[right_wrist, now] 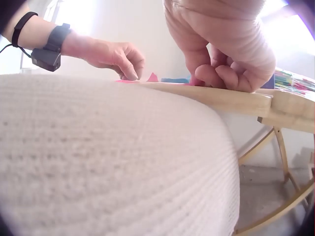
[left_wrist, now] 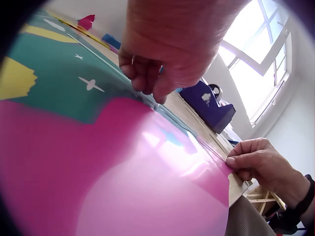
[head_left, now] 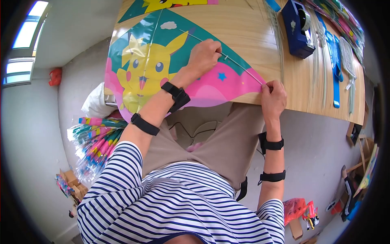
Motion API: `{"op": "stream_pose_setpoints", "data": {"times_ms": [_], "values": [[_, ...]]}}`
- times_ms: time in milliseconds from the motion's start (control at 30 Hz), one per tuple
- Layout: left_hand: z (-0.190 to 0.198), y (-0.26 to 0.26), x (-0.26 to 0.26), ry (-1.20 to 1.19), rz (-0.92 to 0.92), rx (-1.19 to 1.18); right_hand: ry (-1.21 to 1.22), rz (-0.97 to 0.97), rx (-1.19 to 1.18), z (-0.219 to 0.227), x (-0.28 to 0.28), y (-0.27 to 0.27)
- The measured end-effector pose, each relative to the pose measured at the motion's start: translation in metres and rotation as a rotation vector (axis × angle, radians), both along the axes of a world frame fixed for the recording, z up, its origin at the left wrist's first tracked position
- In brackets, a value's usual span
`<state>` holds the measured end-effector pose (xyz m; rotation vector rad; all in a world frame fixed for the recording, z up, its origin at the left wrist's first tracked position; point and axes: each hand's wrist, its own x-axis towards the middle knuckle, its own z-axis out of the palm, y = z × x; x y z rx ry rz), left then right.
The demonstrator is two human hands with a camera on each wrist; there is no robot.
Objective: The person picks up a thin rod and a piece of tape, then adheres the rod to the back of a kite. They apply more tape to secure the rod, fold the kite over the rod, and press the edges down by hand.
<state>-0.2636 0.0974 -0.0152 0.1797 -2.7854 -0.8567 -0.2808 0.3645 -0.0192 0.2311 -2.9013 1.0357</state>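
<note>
A kite of thin printed film, teal, pink and yellow with a cartoon figure, lies on the wooden table, its lower edge hanging past the table's front. A thin pale rod runs along its right slanted edge, with a small clip-like piece near the middle. My left hand has curled fingers and pinches the rod at that edge; in the left wrist view its thumb and fingertips meet right at the rod. At the kite's right corner, my right hand pinches the film and the rod's end between thumb and bent forefinger.
A blue tape dispenser stands at the back right. Beside it lie thin rods, blue strips and packaged kites. Another printed sheet lies beyond. Left of my legs is a bundle of wrapped kites.
</note>
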Motion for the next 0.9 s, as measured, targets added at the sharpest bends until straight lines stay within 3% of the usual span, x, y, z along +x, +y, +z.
{"op": "stream_pose_setpoints", "data": {"times_ms": [600,900], "values": [[0.0,0.022,-0.009,0.18,0.054,-0.362,0.026,-0.013,0.015,-0.004,0.0,0.001],[0.005,0.007,0.001,-0.039,0.138,-0.186,0.005,-0.018,0.004,-0.003,0.001,-0.001]]}}
